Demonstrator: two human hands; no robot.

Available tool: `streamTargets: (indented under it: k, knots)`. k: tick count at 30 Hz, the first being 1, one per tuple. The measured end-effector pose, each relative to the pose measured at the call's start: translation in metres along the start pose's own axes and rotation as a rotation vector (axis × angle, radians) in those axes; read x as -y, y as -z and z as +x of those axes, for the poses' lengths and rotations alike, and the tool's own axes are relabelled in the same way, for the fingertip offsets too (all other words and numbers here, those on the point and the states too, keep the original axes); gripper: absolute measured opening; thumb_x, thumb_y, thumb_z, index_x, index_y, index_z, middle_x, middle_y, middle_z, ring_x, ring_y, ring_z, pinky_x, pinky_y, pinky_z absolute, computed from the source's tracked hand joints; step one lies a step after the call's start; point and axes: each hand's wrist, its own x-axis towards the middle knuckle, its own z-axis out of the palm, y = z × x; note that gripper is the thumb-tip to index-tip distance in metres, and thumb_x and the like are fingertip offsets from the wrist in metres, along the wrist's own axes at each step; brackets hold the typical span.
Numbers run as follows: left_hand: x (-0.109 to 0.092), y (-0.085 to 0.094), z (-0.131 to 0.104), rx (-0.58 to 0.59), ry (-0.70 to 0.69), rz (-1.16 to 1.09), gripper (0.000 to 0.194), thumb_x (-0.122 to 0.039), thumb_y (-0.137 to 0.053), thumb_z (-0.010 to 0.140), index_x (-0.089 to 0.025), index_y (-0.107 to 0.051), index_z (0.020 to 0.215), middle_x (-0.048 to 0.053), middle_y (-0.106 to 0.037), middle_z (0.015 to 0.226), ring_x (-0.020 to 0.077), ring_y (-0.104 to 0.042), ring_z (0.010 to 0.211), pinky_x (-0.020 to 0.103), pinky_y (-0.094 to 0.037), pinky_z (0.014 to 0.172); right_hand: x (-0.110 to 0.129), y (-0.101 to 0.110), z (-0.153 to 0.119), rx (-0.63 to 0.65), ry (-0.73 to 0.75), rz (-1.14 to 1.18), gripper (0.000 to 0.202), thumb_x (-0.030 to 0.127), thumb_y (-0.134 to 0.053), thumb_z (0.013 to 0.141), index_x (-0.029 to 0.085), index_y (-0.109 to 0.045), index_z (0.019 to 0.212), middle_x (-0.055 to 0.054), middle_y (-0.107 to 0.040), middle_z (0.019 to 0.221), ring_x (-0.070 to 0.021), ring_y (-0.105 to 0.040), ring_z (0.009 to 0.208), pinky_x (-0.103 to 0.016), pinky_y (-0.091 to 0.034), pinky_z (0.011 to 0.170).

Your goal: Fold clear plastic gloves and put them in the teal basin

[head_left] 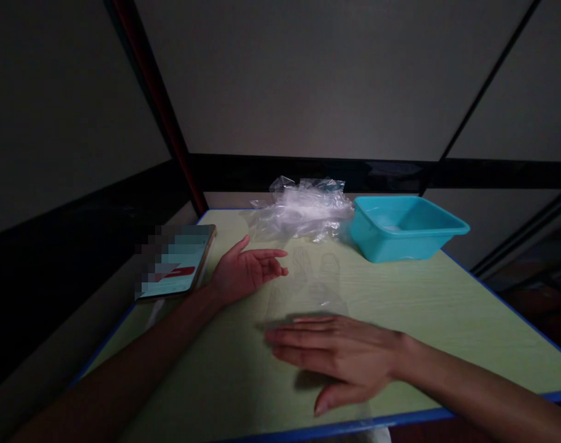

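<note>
My left hand [247, 274] rests on its side near the middle of the table, thumb raised, index finger stretched and the other fingers loosely curled; nothing is in it. Palm down, my right hand [333, 351] is nearer the front edge with its fingers straight and its thumb apart. Between the hands lies a flat, clear, thin plastic piece [324, 292] with faint finger-like outlines at its far end. My right hand covers part of it; whether the palm touches it I cannot tell.
Crumpled clear plastic [303, 209] is piled at the back of the pale green table [456, 320]. A turquoise basin [395, 243] stands at the back right. On the left a tablet-like device [181, 264] leans, its screen lit. Dark-banded panels [308, 80] rise behind.
</note>
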Motion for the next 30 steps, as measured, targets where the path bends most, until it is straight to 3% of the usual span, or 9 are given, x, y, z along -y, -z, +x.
streamTargets:
  k: [2, 10, 14, 17, 19, 22, 26, 30]
  knots:
    - [0.001, 0.001, 0.002, -0.016, 0.012, 0.008, 0.06, -0.042, -0.019, 0.087, 0.001, -0.06, 0.099, 0.015, -0.066, 0.08, 0.025, -0.058, 0.086, 0.038, -0.025, 0.092, 0.002, -0.004, 0.004, 0.038, -0.011, -0.006, 0.067, 0.042, -0.042, 0.084, 0.002, -0.021, 0.133, -0.018, -0.021, 0.138, -0.0216, -0.014, 0.128, -0.038, -0.016, 0.105]
    - [0.005, -0.003, 0.002, 0.056, 0.08, 0.068, 0.063, -0.044, -0.018, 0.087, 0.002, -0.058, 0.1, 0.019, -0.065, 0.088, 0.0264, -0.057, 0.091, 0.04, -0.022, 0.093, 0.007, -0.012, 0.006, 0.03, -0.035, 0.101, 0.07, 0.046, -0.043, 0.082, 0.008, -0.017, 0.135, -0.015, -0.021, 0.138, -0.023, -0.018, 0.127, -0.038, -0.016, 0.104]
    - [0.007, -0.005, 0.0, 0.063, 0.083, 0.067, 0.063, -0.044, -0.018, 0.087, 0.002, -0.059, 0.1, 0.018, -0.064, 0.088, 0.0266, -0.056, 0.091, 0.042, -0.021, 0.093, 0.006, -0.003, 0.003, 0.023, 0.025, 0.24, 0.063, 0.045, -0.04, 0.084, 0.01, -0.024, 0.133, -0.015, -0.028, 0.136, -0.0225, -0.023, 0.126, -0.037, -0.019, 0.103]
    - [0.009, -0.012, -0.002, 0.055, 0.083, 0.039, 0.064, -0.045, -0.018, 0.087, 0.001, -0.061, 0.096, 0.016, -0.065, 0.077, 0.0264, -0.057, 0.083, 0.043, -0.024, 0.09, -0.004, 0.007, -0.005, -0.194, -0.041, 0.486, 0.049, 0.045, -0.031, 0.087, 0.015, -0.04, 0.125, -0.013, -0.043, 0.126, -0.022, -0.039, 0.116, -0.04, -0.029, 0.096]
    - [0.012, -0.017, -0.003, 0.048, 0.075, 0.005, 0.065, -0.045, -0.017, 0.087, 0.001, -0.063, 0.092, 0.013, -0.063, 0.068, 0.0237, -0.057, 0.074, 0.043, -0.027, 0.089, -0.016, 0.011, -0.009, -0.522, -0.139, 0.708, 0.048, 0.048, -0.026, 0.087, 0.017, -0.05, 0.115, -0.01, -0.052, 0.107, -0.0208, -0.05, 0.097, -0.041, -0.035, 0.089]
    - [0.016, -0.025, -0.003, 0.039, 0.081, -0.031, 0.067, -0.045, -0.014, 0.087, 0.001, -0.063, 0.09, 0.009, -0.058, 0.06, 0.019, -0.054, 0.063, 0.043, -0.027, 0.089, -0.032, 0.011, -0.012, -0.721, -0.201, 1.022, 0.047, 0.053, -0.033, 0.083, 0.019, -0.052, 0.109, -0.005, -0.048, 0.089, -0.0171, -0.049, 0.082, -0.039, -0.041, 0.08]
    - [0.023, -0.028, -0.001, 0.041, 0.142, 0.006, 0.067, -0.049, -0.016, 0.086, -0.002, -0.064, 0.09, 0.006, -0.053, 0.055, 0.0184, -0.051, 0.059, 0.044, -0.025, 0.088, -0.04, 0.006, -0.009, -0.697, -0.238, 1.201, 0.048, 0.057, -0.04, 0.079, 0.02, -0.05, 0.108, -0.002, -0.042, 0.082, -0.015, -0.045, 0.078, -0.039, -0.041, 0.081]
    - [0.027, -0.025, 0.001, 0.045, 0.189, 0.093, 0.069, -0.052, -0.016, 0.085, -0.003, -0.064, 0.088, 0.005, -0.051, 0.054, 0.018, -0.049, 0.057, 0.043, -0.026, 0.084, -0.044, 0.001, -0.008, -0.569, -0.27, 1.208, 0.053, 0.059, -0.042, 0.077, 0.021, -0.045, 0.113, 0.0, -0.042, 0.079, -0.0122, -0.044, 0.072, -0.042, -0.036, 0.087]
